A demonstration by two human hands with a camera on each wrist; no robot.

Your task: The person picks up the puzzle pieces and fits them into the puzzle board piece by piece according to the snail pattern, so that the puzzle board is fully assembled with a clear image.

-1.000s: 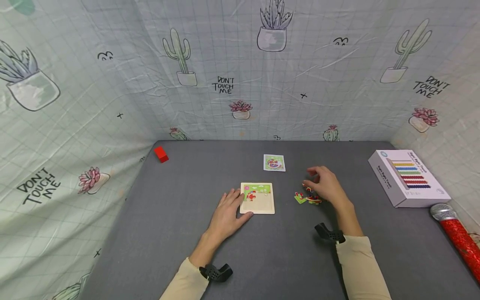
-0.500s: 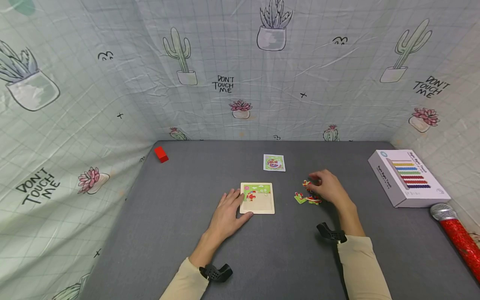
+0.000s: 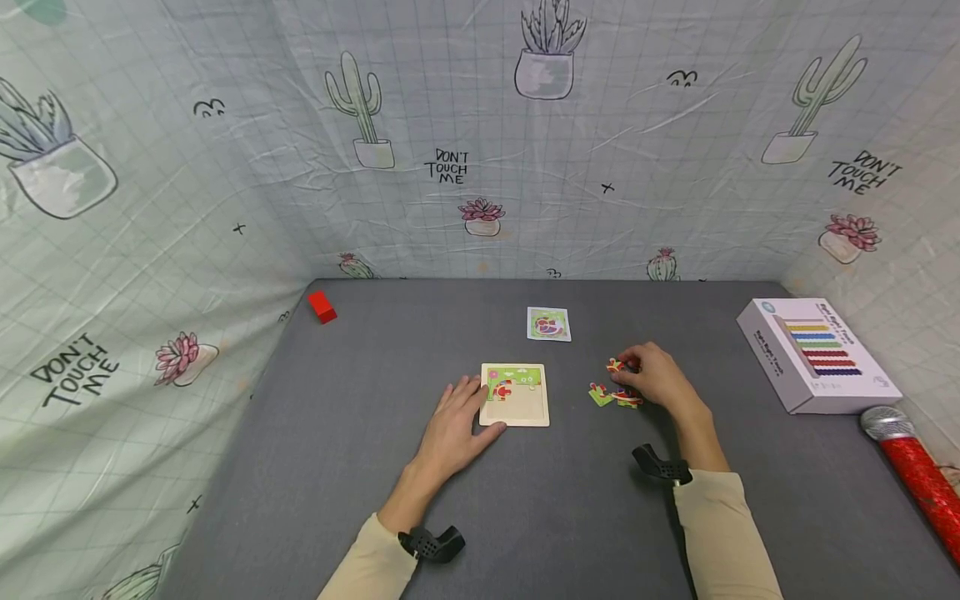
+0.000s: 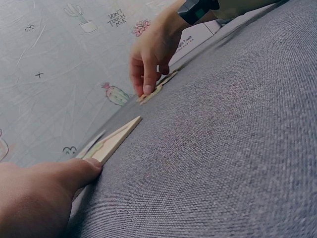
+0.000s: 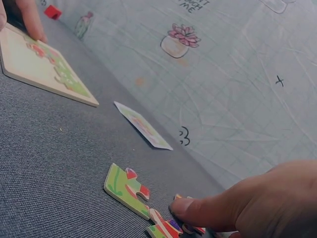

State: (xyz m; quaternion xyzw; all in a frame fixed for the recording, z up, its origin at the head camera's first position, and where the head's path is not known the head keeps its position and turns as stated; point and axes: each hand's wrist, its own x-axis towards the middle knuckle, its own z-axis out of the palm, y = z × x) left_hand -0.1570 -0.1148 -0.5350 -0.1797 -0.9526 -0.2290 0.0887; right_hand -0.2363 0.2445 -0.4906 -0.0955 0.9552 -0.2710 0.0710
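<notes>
Left hand [image 3: 452, 425], fingers extended, is bracing puzzle tray [image 3: 527, 410], likely against sliding; right hand [image 3: 660, 379] is touching loose pieces [image 3: 600, 396], fingers narrow, grip unclear.

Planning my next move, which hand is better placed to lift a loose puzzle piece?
Likely the right hand: it is at the loose pieces, while the left hand touches the wooden board, farther from them.

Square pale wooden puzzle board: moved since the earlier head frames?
No. In the head view, the wooden puzzle board shows no visible shift in any direction against the white rectangular cardboard box.
</notes>
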